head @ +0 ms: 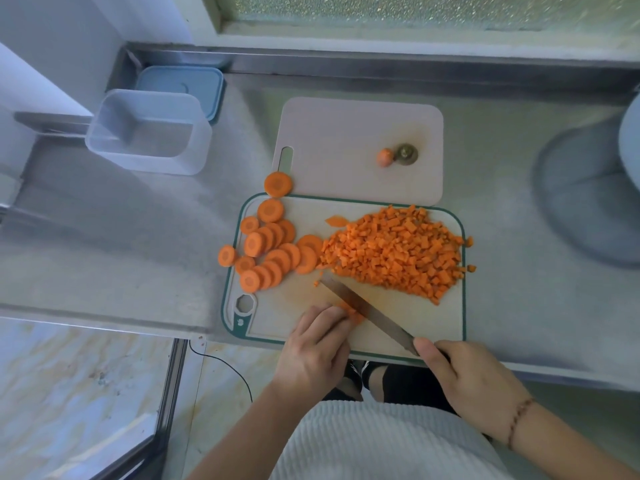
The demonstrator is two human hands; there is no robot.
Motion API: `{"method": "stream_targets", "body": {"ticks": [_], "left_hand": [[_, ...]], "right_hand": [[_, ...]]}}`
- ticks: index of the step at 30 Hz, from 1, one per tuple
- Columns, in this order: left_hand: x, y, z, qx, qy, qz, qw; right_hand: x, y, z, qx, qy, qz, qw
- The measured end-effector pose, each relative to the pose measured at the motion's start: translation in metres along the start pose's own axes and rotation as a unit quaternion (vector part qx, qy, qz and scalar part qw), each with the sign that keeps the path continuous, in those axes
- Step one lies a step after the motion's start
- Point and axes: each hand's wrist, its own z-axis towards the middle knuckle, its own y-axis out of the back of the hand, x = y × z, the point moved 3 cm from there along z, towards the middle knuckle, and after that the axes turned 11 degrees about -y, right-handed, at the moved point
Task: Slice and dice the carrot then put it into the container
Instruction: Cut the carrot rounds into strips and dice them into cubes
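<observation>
While the left hand (pixel 317 344) pinches carrot strips (pixel 351 311) at bottom centre, the right hand (pixel 464 375) grips the knife (pixel 367 311), mid-dice. Slices (pixel 268 247) wait centre-left; the container (pixel 149 131) sits empty, upper left. Next: keep fingertips back.

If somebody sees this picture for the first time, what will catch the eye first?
First the big heap of diced carrot on the right of the green-rimmed cutting board, with round carrot slices to its left. Then the knife, gripped by the right hand, cutting pieces that the left hand steadies.
</observation>
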Motion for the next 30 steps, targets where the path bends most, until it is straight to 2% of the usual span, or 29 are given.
{"method": "stream_targets", "body": {"ticks": [5, 9, 14, 23, 30], "left_hand": [[-0.002, -0.002, 0.002, -0.006, 0.023, -0.008, 1.000], [-0.003, 0.000, 0.005, -0.013, 0.040, -0.023, 0.999], [0.002, 0.005, 0.013, -0.072, 0.073, -0.030, 0.994], [0.008, 0.001, 0.017, -0.057, 0.055, -0.044, 0.996], [0.003, -0.001, 0.015, -0.021, -0.012, 0.007, 1.000]], "right_hand": [[0.019, 0.000, 0.001, -0.029, 0.027, -0.105, 0.994], [0.010, 0.006, 0.010, -0.004, 0.019, -0.030, 0.999], [0.003, 0.007, 0.009, -0.005, 0.015, -0.009, 1.000], [0.001, 0.008, 0.009, -0.009, 0.011, 0.017, 1.000], [0.001, 0.009, 0.010, -0.023, 0.017, -0.011, 1.000]]}}
